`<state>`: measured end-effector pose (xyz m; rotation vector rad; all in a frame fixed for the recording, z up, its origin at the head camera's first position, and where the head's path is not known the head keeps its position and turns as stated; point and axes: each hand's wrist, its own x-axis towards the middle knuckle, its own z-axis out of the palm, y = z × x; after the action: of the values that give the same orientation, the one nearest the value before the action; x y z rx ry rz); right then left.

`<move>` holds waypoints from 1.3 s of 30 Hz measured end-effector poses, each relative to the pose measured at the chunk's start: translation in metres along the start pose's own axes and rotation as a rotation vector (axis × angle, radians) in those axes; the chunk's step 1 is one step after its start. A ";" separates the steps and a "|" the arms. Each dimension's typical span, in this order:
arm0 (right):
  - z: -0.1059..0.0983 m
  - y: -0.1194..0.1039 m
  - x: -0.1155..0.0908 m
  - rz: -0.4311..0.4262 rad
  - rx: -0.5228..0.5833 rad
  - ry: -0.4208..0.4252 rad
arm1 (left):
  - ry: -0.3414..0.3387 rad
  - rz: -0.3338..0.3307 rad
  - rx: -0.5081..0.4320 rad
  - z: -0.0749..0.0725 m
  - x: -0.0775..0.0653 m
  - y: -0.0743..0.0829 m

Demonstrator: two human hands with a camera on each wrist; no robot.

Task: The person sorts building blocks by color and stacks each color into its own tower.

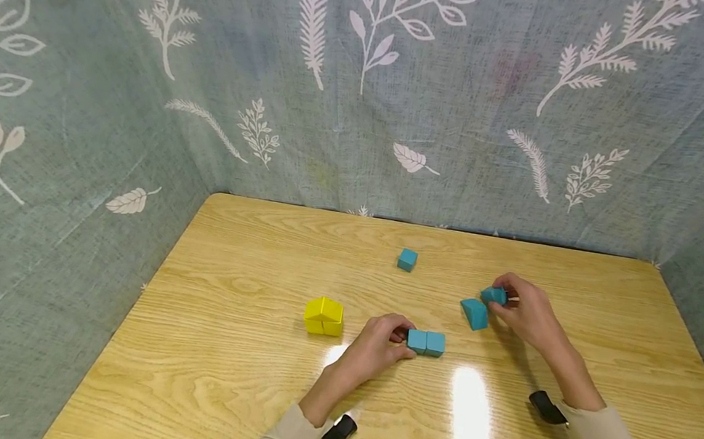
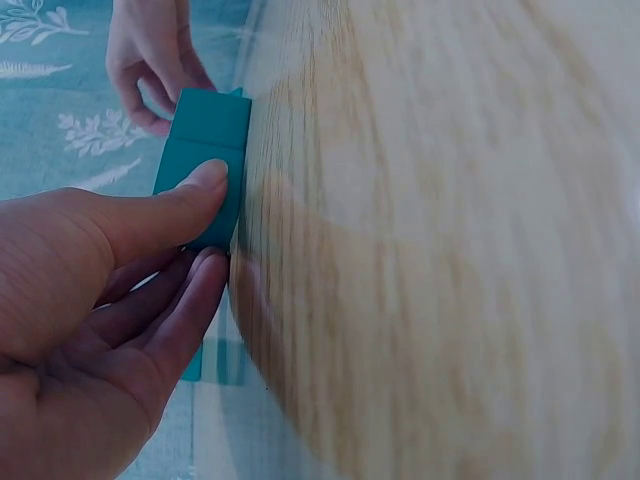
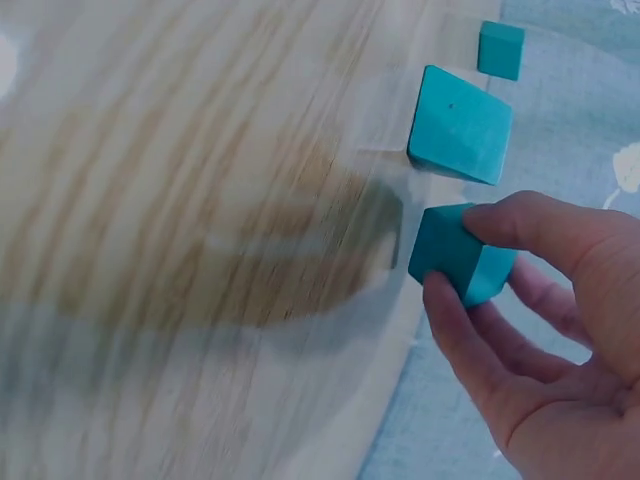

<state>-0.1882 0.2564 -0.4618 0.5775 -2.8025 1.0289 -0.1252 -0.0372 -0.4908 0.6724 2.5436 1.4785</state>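
Two blue cubes (image 1: 435, 344) stand side by side on the wooden table, touching each other. My left hand (image 1: 376, 347) pinches the left one, its thumb (image 2: 205, 178) on the cube's near side and the fingers at its end. Farther right, my right hand (image 1: 528, 311) holds a blue block with slanted faces (image 3: 455, 250) between thumb and fingers; the fingers hide part of it. Just beside that block lies a second blue slanted block (image 1: 475, 314), also seen in the right wrist view. Whether the held block touches the table, I cannot tell.
A single blue cube (image 1: 407, 259) sits toward the back of the table (image 1: 227, 380). To the left of my left hand stands a small yellow group of blocks (image 1: 323, 316) with a peaked top. Patterned grey-blue cloth (image 1: 336, 137) encloses the table's back and sides.
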 end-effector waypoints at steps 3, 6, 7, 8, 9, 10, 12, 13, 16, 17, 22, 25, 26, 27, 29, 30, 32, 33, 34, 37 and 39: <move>-0.001 -0.001 -0.003 -0.007 0.024 0.004 | -0.001 0.007 0.002 0.000 0.000 -0.001; -0.002 -0.001 -0.006 -0.014 0.047 0.019 | -0.004 0.009 0.000 0.000 0.000 -0.001; -0.002 -0.002 -0.007 -0.020 0.054 0.027 | -0.005 0.007 -0.002 0.000 0.000 -0.001; -0.002 -0.002 -0.008 -0.025 0.061 0.034 | -0.006 0.006 -0.003 -0.001 0.000 -0.001; -0.002 -0.003 -0.009 -0.030 0.066 0.043 | -0.007 0.006 -0.001 -0.001 0.000 -0.001; -0.002 -0.003 -0.010 -0.033 0.072 0.050 | -0.008 0.007 -0.001 -0.001 0.000 -0.001; -0.002 -0.005 -0.011 -0.039 0.085 0.063 | -0.008 0.009 0.002 0.000 0.000 -0.001; -0.001 -0.006 -0.012 -0.040 0.093 0.067 | -0.008 0.011 0.003 0.000 0.000 -0.002; -0.001 -0.009 -0.013 -0.032 0.125 0.073 | -0.004 0.011 0.005 0.000 0.000 -0.002; -0.001 -0.011 -0.014 -0.031 0.133 0.075 | -0.004 0.009 0.006 0.000 0.000 -0.002; 0.000 -0.017 -0.017 -0.006 0.189 0.066 | -0.001 0.009 0.008 0.000 0.000 -0.003; 0.002 -0.021 -0.020 0.016 0.231 0.042 | -0.001 0.010 0.008 0.000 0.000 -0.003; 0.002 -0.022 -0.020 0.021 0.244 0.036 | -0.001 0.010 0.007 0.000 -0.001 -0.003; 0.003 -0.023 -0.021 0.025 0.255 0.031 | -0.002 0.009 0.007 0.000 -0.001 -0.003; 0.005 -0.025 -0.023 0.023 0.284 0.019 | -0.001 0.009 0.007 0.000 -0.001 -0.003; 0.006 -0.025 -0.023 0.015 0.305 0.012 | -0.001 0.010 0.007 0.000 -0.001 -0.003; 0.008 -0.026 -0.025 -0.005 0.353 -0.002 | -0.001 0.011 0.006 0.000 -0.001 -0.003; 0.009 -0.027 -0.025 -0.019 0.376 -0.010 | -0.001 0.011 0.007 0.000 -0.001 -0.003; 0.011 -0.027 -0.026 -0.032 0.404 -0.020 | -0.002 0.011 0.007 0.000 -0.002 -0.003; 0.015 -0.029 -0.027 -0.054 0.460 -0.047 | -0.005 0.011 0.008 0.000 -0.002 -0.002; 0.018 -0.031 -0.028 -0.058 0.479 -0.062 | -0.004 0.015 0.008 0.000 -0.002 -0.002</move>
<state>-0.1502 0.2318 -0.4634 0.7385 -2.5670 1.7088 -0.1245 -0.0391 -0.4926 0.6970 2.5482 1.4705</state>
